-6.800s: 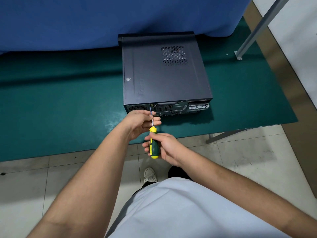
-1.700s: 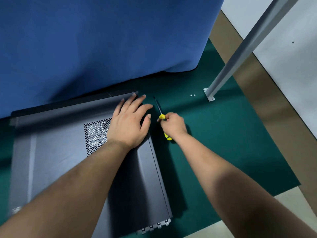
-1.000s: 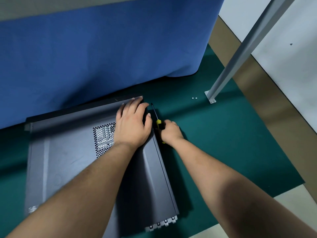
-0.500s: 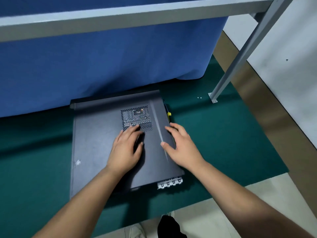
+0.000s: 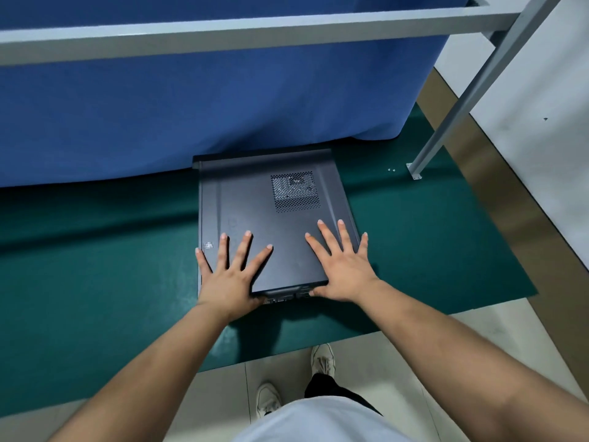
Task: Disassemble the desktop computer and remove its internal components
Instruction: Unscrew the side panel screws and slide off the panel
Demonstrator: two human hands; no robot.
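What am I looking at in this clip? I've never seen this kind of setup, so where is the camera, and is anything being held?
The camera sits on a person's head and looks down at their own arms. No robot is involved. A dark computer case lies flat on a green mat covering the table. The left hand and the right hand both press flat on the case lid near its front edge, fingers spread. Neither hand holds anything. Two small screws lie on the mat by a grey metal post. A blue cloth hangs behind.

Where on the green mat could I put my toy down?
Left of the computer case the green mat lies bare. Right of it is bare too, up to the metal post and two small screws. Both hands cover the case.
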